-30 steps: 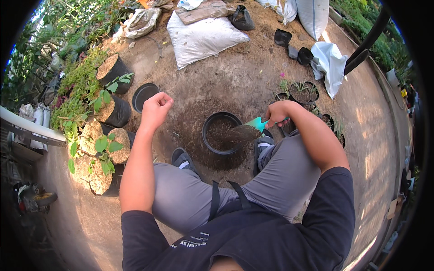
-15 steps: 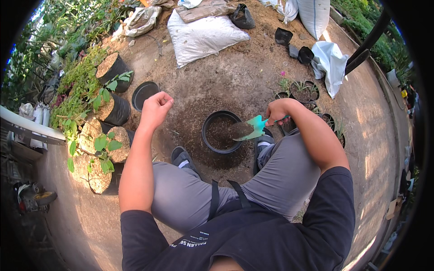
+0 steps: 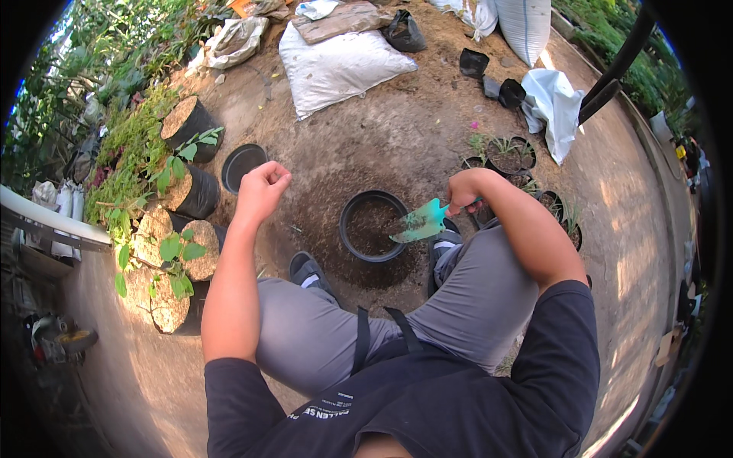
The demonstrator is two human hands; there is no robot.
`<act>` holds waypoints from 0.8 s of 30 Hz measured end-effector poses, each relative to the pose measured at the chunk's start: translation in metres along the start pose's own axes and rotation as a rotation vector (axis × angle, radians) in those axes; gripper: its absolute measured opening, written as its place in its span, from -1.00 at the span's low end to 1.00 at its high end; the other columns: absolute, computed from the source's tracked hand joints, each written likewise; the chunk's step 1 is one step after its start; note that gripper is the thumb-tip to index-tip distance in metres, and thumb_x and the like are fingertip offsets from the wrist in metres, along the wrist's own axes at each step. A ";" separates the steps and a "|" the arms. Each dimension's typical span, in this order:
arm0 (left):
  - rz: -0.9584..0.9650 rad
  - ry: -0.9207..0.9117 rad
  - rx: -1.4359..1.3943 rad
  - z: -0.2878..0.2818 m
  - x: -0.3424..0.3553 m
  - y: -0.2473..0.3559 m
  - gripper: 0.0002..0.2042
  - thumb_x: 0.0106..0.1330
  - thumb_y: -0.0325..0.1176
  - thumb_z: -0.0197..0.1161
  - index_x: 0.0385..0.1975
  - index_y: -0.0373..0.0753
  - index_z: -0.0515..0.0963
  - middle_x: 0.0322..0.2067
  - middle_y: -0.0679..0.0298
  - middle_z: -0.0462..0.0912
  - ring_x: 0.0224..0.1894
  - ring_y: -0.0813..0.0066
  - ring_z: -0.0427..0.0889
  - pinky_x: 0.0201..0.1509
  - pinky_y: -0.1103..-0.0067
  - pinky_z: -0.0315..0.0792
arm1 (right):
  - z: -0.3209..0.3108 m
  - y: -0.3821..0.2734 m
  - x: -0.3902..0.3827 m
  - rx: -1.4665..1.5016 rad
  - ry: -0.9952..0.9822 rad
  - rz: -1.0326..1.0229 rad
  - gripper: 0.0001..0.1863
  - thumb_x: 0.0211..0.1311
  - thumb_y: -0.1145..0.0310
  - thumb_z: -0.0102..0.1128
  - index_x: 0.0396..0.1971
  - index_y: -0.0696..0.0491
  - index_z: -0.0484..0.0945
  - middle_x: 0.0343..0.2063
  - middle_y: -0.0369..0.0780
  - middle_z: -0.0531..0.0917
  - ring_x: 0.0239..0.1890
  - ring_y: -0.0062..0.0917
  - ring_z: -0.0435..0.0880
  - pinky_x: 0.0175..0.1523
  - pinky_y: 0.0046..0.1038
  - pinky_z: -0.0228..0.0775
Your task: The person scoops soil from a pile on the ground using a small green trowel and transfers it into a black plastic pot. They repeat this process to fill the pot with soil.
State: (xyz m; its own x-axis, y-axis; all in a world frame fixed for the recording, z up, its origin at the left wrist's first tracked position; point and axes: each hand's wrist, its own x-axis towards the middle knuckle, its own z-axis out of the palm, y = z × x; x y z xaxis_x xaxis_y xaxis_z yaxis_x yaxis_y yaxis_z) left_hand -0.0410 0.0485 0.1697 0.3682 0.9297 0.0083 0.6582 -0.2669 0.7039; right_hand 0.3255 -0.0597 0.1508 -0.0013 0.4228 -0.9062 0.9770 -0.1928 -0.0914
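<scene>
My right hand (image 3: 466, 191) is closed round the handle of a teal garden trowel (image 3: 422, 221). The trowel's blade tilts down over the right rim of a round black pot (image 3: 345, 230), with some dark soil still on it. Dark, crumbly soil (image 3: 369, 227) lies inside the pot, which stands on the ground between my feet. My left hand (image 3: 263, 187) hovers apart from the pot with its fingers curled in; whether anything is in them cannot be made out. Just beyond that hand lies a shallow black dish (image 3: 243, 169).
Filled black grow bags (image 3: 200, 191) with leafy plants line the left side. Several small potted plants (image 3: 511, 156) stand at the right, near a crumpled white bag (image 3: 551, 107). A full white sack (image 3: 340, 70) lies ahead, with a wooden board (image 3: 343, 21) on top.
The trowel blade has tipped, and much of the soil it carried has slid off into the pot. My left hand has shifted only slightly.
</scene>
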 end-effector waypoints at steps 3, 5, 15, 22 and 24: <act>-0.010 -0.002 -0.028 0.000 -0.002 0.001 -0.86 0.05 -0.36 0.24 -0.50 -0.30 0.53 -0.74 0.31 0.37 -0.65 0.61 0.30 -0.53 0.60 0.23 | -0.001 0.001 0.000 0.025 -0.031 -0.002 -0.67 0.04 0.08 0.19 -0.37 0.05 0.59 -0.63 -0.26 0.55 -0.70 -0.56 0.42 -0.53 -0.45 0.30; -0.016 -0.006 -0.046 -0.003 -0.004 0.000 -0.87 0.06 -0.37 0.24 -0.50 -0.31 0.53 -0.75 0.34 0.37 -0.65 0.64 0.29 -0.54 0.62 0.22 | -0.001 -0.001 0.000 0.045 -0.037 0.001 -0.68 0.04 0.10 0.19 -0.37 0.06 0.59 -0.63 -0.26 0.55 -0.70 -0.55 0.42 -0.54 -0.44 0.30; -0.035 -0.032 -0.015 -0.008 -0.013 0.001 -0.89 0.15 -0.41 0.19 -0.53 -0.31 0.48 -0.74 0.44 0.36 -0.67 0.73 0.31 -0.58 0.69 0.20 | 0.005 -0.002 0.008 0.163 -0.101 0.015 -0.75 0.06 0.19 0.21 -0.42 0.08 0.54 -0.65 -0.26 0.52 -0.64 -0.54 0.45 -0.53 -0.42 0.30; -0.048 -0.047 -0.019 -0.009 -0.017 -0.002 -0.89 0.16 -0.41 0.19 -0.52 -0.31 0.48 -0.73 0.44 0.36 -0.66 0.73 0.32 -0.58 0.69 0.21 | 0.002 0.002 0.019 0.152 -0.163 0.074 -0.72 0.06 0.16 0.22 -0.29 0.00 0.58 -0.50 -0.28 0.54 -0.58 -0.54 0.45 -0.40 -0.41 0.37; -0.049 -0.045 0.003 -0.011 -0.019 -0.002 -0.89 0.16 -0.41 0.19 -0.52 -0.31 0.48 -0.73 0.44 0.37 -0.66 0.73 0.33 -0.58 0.69 0.22 | 0.000 -0.001 0.016 0.164 -0.165 0.074 -0.72 0.06 0.13 0.22 -0.29 -0.02 0.58 -0.51 -0.30 0.53 -0.55 -0.56 0.45 -0.38 -0.41 0.36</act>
State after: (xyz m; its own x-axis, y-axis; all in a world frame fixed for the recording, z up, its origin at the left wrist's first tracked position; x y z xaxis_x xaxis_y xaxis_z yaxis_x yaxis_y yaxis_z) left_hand -0.0568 0.0340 0.1763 0.3642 0.9295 -0.0581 0.6785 -0.2220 0.7003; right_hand 0.3247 -0.0534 0.1366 0.0204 0.2544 -0.9669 0.9279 -0.3650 -0.0764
